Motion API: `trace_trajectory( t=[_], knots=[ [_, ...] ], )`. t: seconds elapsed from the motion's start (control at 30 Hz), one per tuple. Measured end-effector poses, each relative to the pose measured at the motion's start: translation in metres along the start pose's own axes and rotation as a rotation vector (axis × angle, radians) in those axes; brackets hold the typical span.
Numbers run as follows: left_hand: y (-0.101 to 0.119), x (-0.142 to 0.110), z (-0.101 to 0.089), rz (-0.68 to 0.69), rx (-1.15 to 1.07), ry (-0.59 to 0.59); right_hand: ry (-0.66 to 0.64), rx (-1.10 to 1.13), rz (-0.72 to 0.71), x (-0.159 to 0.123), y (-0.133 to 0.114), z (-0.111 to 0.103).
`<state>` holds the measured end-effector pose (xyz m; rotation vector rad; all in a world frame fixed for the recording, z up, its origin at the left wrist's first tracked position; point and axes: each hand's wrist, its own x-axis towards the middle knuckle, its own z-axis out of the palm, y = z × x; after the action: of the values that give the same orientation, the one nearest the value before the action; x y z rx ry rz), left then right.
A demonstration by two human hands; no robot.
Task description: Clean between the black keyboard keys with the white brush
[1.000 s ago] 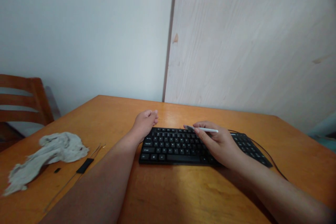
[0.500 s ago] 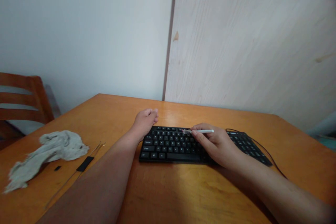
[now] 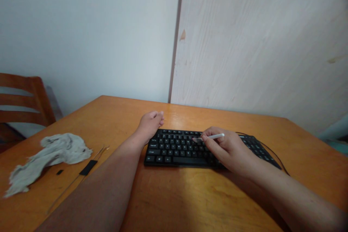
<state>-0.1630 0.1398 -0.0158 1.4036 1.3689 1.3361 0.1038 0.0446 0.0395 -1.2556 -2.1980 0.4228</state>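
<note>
A black keyboard point(image 3: 176, 147) lies flat on the wooden table, its right part half covered by my right hand point(image 3: 221, 145). Pinched in those fingers is a small brush with a white handle point(image 3: 217, 136), its pale tip low over the upper middle keys. Whether the bristles touch the keys is hard to tell. My left hand point(image 3: 151, 124) rests at the keyboard's back left corner, fingers curled into a loose fist, with nothing visible in it.
On the left of the table point(image 3: 206, 199) lie a crumpled grey-white cloth point(image 3: 58, 150), a small black piece point(image 3: 59, 172) and a black strip with thin wires point(image 3: 88, 168). A cable point(image 3: 274, 152) runs behind the keyboard's right end. A wooden chair point(image 3: 40, 98) stands at left; a wall is behind.
My right hand has shifted slightly to the right with the brush, whose handle is now more tilted. The left hand stays in place.
</note>
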Motion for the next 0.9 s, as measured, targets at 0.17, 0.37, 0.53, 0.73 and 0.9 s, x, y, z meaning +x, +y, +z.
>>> trace_trajectory(
  t=[0.17, 0.37, 0.53, 0.73, 0.9],
  knots=[
    [0.0, 0.0, 0.0, 0.007, 0.003, -0.004, -0.005, 0.007, 0.005, -0.001, -0.004, -0.003],
    [0.0, 0.0, 0.0, 0.009, 0.02, -0.004, -0.048, -0.013, 0.004, -0.001, -0.009, -0.006],
    [0.001, -0.001, 0.0, 0.007, 0.019, -0.004, -0.084, 0.002, -0.004, -0.002, -0.012, -0.01],
    [0.002, -0.001, 0.0, 0.0, 0.019, -0.003, -0.142, 0.017, -0.003, -0.004, -0.018, -0.018],
    [0.002, -0.001, 0.0, -0.007, 0.015, -0.004, -0.175, 0.017, 0.011, -0.005, -0.02, -0.022]
  ],
)
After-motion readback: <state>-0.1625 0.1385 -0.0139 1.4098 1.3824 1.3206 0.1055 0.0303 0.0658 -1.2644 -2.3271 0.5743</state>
